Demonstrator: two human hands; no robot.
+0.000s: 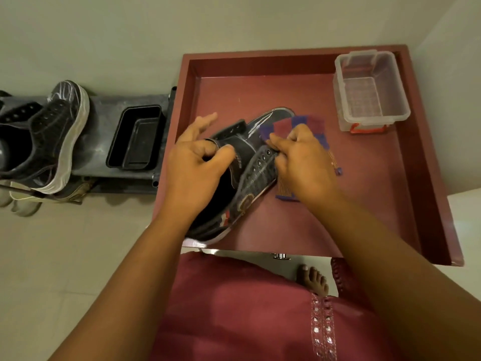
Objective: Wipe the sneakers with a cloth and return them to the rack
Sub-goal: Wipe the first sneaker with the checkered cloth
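Black sneakers (250, 162): two; cloth (309, 126): one.

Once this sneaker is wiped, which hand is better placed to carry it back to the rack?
Probably the left hand: it grips the sneaker and is nearer the rack; the right hand holds the cloth.

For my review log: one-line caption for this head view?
Left hand holds a black sneaker on the red tray while the right hand grips a checked cloth against it.
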